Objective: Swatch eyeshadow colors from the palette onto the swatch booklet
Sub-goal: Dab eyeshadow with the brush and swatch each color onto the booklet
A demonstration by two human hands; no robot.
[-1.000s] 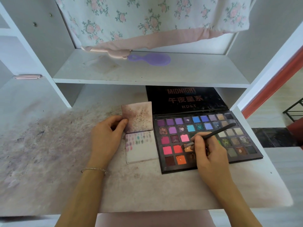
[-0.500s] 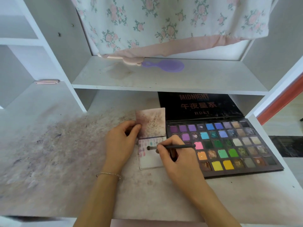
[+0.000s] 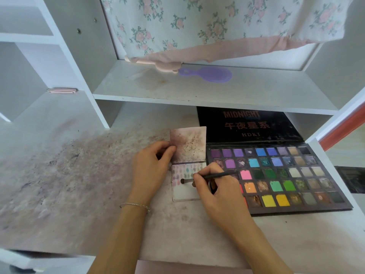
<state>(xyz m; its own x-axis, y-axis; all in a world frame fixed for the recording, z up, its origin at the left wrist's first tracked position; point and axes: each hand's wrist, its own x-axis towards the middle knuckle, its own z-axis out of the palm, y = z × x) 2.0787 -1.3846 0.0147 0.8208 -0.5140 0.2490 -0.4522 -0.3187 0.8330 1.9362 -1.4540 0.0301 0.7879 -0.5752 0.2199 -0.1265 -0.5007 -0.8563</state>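
Head view first, and it is the only one I have: I see the right hand (image 3: 214,186) curled round a thin dark brush (image 3: 209,177), pinching the handle near its front, with the brush head resting on the lower page of the swatch booklet (image 3: 184,191). That page lies flat on the stained desk (image 3: 79,175), just left of the eyeshadow palette (image 3: 280,175) and touching its edge or very nearly so. Small rows of pale purple, teal and pink swatches sit across the top of the page, and the brush tip lies just under them, toward the left.

From here the left hand (image 3: 151,169) has its thumb and fingers curled onto the left edge of the booklet's upper flap, which stands tilted up and is smudged brown-purple. A thin bracelet (image 3: 135,205) circles that wrist.

The palette is open, its black lid leaning back under the shelf (image 3: 197,91). On the shelf lies a purple hairbrush (image 3: 209,74), beneath a hanging floral cloth (image 3: 197,26).
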